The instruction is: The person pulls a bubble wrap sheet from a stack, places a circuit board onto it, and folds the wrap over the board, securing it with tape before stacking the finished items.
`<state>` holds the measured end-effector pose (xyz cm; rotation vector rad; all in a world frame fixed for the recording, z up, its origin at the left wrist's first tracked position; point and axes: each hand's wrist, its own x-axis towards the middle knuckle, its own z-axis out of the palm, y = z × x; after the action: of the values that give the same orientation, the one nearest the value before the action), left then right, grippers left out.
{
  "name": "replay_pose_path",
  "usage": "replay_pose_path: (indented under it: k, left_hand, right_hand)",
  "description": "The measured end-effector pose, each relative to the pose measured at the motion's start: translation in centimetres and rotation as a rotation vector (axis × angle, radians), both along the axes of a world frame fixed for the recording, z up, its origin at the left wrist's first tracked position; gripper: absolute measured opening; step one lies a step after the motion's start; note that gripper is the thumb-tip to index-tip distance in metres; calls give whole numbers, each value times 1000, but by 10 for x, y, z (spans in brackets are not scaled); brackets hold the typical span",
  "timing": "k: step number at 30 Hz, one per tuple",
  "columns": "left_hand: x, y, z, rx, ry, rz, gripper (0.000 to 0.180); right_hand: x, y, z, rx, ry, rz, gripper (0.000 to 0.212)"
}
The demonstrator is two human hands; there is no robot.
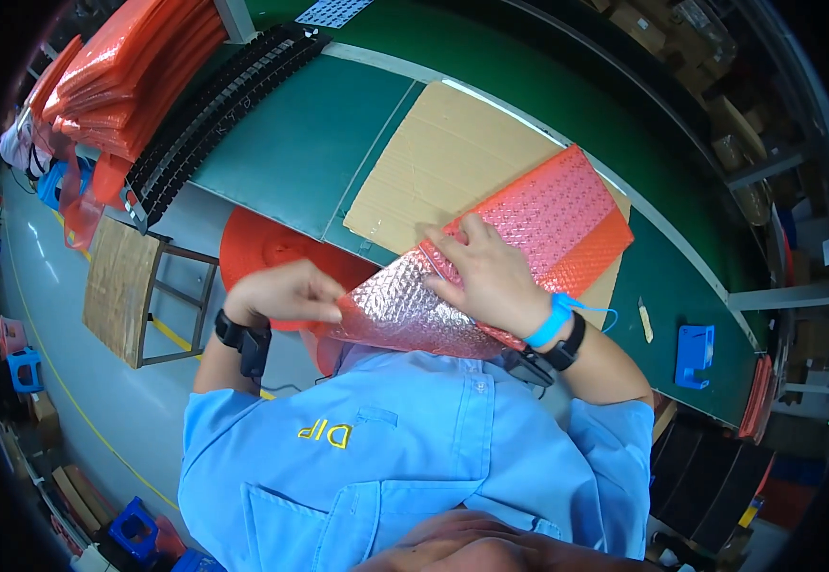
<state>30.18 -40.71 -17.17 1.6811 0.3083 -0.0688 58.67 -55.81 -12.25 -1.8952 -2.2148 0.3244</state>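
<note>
A sheet of red, shiny bubble wrap [414, 300] lies across the near edge of the green table, over a cardboard sheet [434, 153]. Its far right part is folded flat around something that I cannot make out. My left hand [286, 291] pinches the wrap's near left corner between thumb and fingers, off the table edge. On the folded part rests my right hand [495, 272], fingers spread and pressing down at the fold. The wrap's left part slopes between both hands. Below the table, left of the wrap, is a large red roll [262, 243], partly hidden.
A utility knife [645, 321] and a blue tape dispenser [694, 356] lie at the table's right. A black slotted rack [233, 105] edges its left end, beside stacked red bubble wrap [138, 71]. A wooden-topped stool [124, 286] stands on the floor at left.
</note>
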Motion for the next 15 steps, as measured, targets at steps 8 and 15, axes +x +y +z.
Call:
replay_pose_path:
  k: [8, 15]
  left_hand:
    - [107, 156, 54, 1178, -65, 767, 41]
    - [202, 320, 17, 1472, 393, 790, 71]
  right_hand:
    - [59, -42, 2, 182, -221, -180, 94]
    - [54, -56, -26, 96, -104, -298, 89]
